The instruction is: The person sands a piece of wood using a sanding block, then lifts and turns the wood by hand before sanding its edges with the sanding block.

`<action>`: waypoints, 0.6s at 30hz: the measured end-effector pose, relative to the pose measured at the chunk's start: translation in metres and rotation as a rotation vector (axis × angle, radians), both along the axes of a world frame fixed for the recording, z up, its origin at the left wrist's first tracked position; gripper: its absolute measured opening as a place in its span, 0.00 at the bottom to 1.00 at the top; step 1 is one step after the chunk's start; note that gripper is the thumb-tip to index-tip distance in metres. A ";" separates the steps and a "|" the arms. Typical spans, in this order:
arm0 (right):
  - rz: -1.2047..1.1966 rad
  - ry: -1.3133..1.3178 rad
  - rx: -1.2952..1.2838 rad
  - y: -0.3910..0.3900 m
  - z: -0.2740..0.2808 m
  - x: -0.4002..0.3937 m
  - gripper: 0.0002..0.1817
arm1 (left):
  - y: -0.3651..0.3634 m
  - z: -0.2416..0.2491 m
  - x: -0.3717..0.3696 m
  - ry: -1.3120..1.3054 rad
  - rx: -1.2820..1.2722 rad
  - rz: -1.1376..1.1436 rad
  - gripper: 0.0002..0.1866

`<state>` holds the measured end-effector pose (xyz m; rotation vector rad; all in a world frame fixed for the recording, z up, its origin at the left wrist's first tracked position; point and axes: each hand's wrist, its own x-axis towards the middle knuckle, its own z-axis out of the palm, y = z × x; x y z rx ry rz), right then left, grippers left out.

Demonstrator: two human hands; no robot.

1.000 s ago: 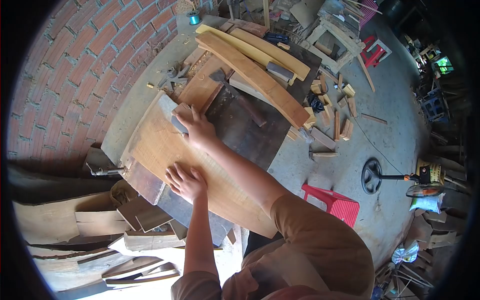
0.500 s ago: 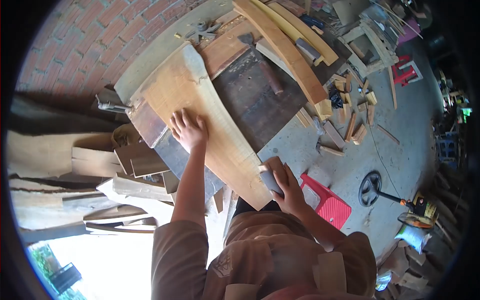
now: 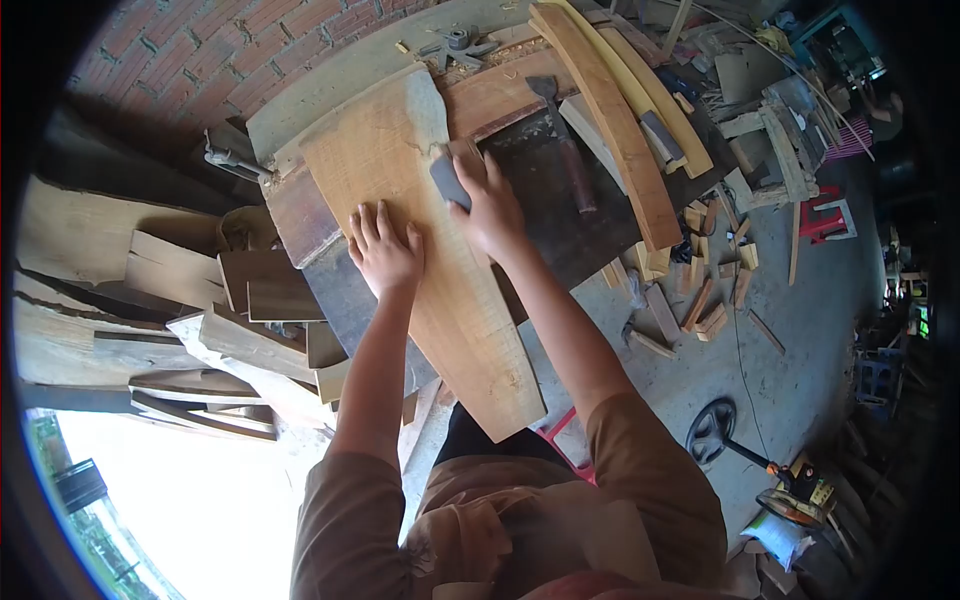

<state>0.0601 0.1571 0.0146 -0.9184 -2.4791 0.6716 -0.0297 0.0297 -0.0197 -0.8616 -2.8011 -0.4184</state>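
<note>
A long, pale wooden board [image 3: 455, 310] with one wavy edge lies across the dark worktable [image 3: 535, 255], its narrow end jutting toward my body. Flat on the board's middle rests my left hand [image 3: 386, 252], fingers spread. My right hand [image 3: 490, 208] is closed round a sanding block [image 3: 448, 183], brown with a grey face, which sits against the board's wavy right edge near its far end. To the right of that hand, a chisel-like tool [image 3: 570, 160] with a flat blade and brown handle lies on the table.
Curved wooden pieces [image 3: 610, 130] lie along the table's right side. Several wood offcuts [image 3: 710, 290] are scattered on the floor. A red plastic stool [image 3: 567, 440] is partly hidden by my right arm. Stacked planks [image 3: 180, 270] stand at left; a metal clamp [image 3: 235, 162] sits at the table's left edge.
My right hand has carried the sanding block along the board's wavy edge, from the near end up toward the far end. My left hand stays on the board. The view has shifted slightly.
</note>
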 end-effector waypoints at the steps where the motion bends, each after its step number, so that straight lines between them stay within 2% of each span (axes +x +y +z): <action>1: -0.015 -0.017 -0.013 0.014 0.005 -0.024 0.35 | -0.001 0.000 -0.001 0.016 -0.014 -0.012 0.30; 5: -0.029 -0.041 -0.015 0.022 0.012 -0.043 0.35 | -0.004 -0.004 -0.003 0.015 -0.003 -0.010 0.30; 6: 0.014 -0.053 -0.116 0.017 0.015 -0.027 0.34 | -0.003 -0.005 -0.003 0.020 0.004 -0.012 0.30; 10: 0.077 -0.007 0.004 -0.048 -0.011 0.092 0.36 | -0.001 -0.004 -0.001 -0.007 0.018 -0.023 0.30; 14: 0.188 -0.102 -0.066 -0.139 0.006 0.228 0.38 | -0.001 -0.002 -0.002 -0.021 0.024 -0.019 0.31; 18: 0.168 -0.142 -0.110 -0.169 0.014 0.258 0.37 | -0.001 -0.001 -0.001 -0.021 0.016 -0.023 0.31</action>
